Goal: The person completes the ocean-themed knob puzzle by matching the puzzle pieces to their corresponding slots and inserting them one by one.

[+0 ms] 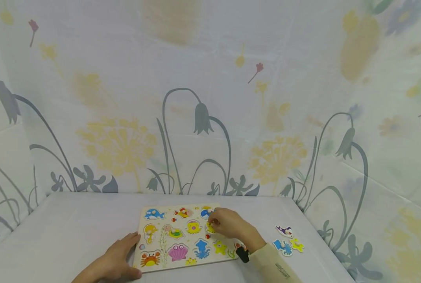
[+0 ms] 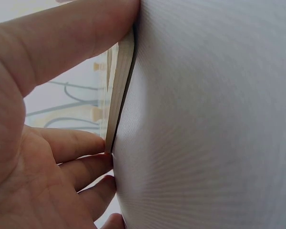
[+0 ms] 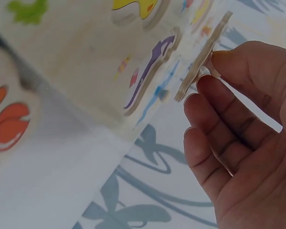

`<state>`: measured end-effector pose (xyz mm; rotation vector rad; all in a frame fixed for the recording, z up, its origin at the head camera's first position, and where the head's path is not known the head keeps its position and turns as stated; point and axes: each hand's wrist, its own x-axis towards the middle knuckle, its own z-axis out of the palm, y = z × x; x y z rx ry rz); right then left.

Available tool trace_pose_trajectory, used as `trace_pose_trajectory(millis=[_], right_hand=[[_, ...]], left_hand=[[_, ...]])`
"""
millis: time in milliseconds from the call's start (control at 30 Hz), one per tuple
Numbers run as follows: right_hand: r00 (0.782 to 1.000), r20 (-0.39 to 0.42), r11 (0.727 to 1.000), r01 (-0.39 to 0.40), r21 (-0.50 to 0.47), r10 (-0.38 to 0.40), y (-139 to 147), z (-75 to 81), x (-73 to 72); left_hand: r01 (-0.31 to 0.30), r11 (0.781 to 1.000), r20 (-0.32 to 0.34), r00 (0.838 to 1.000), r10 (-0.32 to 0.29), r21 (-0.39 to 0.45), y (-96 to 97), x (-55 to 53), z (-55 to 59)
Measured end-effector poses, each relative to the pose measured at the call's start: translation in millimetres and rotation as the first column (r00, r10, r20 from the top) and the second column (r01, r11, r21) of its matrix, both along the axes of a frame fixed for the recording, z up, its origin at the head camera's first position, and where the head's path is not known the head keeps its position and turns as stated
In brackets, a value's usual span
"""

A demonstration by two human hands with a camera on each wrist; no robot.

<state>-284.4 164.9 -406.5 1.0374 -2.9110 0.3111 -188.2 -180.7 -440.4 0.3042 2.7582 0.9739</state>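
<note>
My left hand [image 1: 116, 255] rests against the left edge of a wooden puzzle board [image 1: 182, 268] with sea animal pictures. In the left wrist view, the thumb and index fingertips touch the board's edge [image 2: 118, 95]. Over the board's far right part, my right hand [image 1: 231, 226] pinches a wooden puzzle piece [image 3: 202, 57] by its knob between thumb and index finger. That piece shows edge-on in the right wrist view, its picture hidden, just above the board. Below it lies a purple shape [image 3: 150, 71] on the board.
Right of the board lie a purple-and-white piece [image 1: 284, 230], a yellow starfish piece [image 1: 297, 244] and a blue piece [image 1: 283, 247]. An orange piece [image 3: 10, 126] with claws lies close beside the board, partly behind my right wrist in the head view. A patterned curtain [image 1: 210, 78] hangs behind the table.
</note>
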Motion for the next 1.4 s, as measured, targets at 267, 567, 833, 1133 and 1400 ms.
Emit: trace_pose_trajectory(millis=[267, 567, 833, 1133, 1400], right_hand=[[1.000, 0.019, 1.000, -0.015, 0.022, 0.014, -20.5, -2.5, -6.3], [0.999, 0.040, 0.999, -0.006, 0.040, 0.005, -42.3, -6.3, -9.5], [0.999, 0.043, 0.999, -0.020, 0.043, 0.018, -53.6, -7.7, -12.1], [0.995, 0.097, 0.998, -0.002, 0.058, -0.004, -60.5, -9.2, -15.0], [0.994, 0.104, 0.998, 0.001, 0.064, -0.008, -63.9, -11.7, -16.6]], left_hand=[[-0.008, 1.000, 0.004, 1.000, 0.008, -0.011, 1.5, -0.6, 0.5], [-0.010, 1.000, 0.009, 1.000, 0.010, -0.005, 1.4, -0.4, 0.2], [-0.012, 1.000, 0.004, 1.000, 0.012, -0.001, 1.0, -0.6, -0.8], [-0.020, 1.000, 0.011, 1.000, 0.020, -0.015, 1.7, -1.5, -1.2], [-0.026, 1.000, 0.014, 1.000, 0.026, -0.014, 1.9, -2.4, -2.9]])
